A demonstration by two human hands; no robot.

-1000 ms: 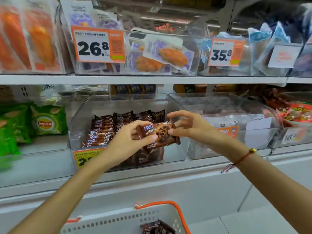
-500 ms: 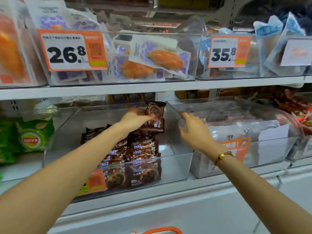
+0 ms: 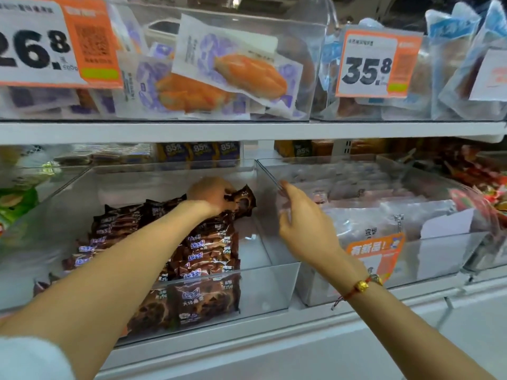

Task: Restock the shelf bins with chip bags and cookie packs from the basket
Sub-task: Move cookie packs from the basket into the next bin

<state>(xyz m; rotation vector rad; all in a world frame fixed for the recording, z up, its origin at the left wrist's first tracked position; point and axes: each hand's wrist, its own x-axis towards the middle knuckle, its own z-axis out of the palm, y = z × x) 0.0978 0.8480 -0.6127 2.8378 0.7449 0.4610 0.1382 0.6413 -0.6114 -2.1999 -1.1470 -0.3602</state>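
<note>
I'm seeing the placing step under way: the left hand (image 3: 212,194) is reaching deep into the clear bin (image 3: 270,283) on the lower shelf, fingers curled round a brown cookie pack (image 3: 241,201) and holding it at the back end of the right-hand row of cookie packs (image 3: 208,250). The pack is sitting tilted, at or just above the rearmost packs; I can't tell if it's resting on them yet. The right hand (image 3: 304,226) is hovering just beside the bin's right wall, fingers loosely spread, gripping nothing that I can make out. A second row of the same packs is running along the left of the bin. The basket isn't in view. Next move, as I'm judging it: seat the pack flat in line with the row, let go, pull the arm out without dragging the stack forward, then go back to the basket for another pack.
</note>
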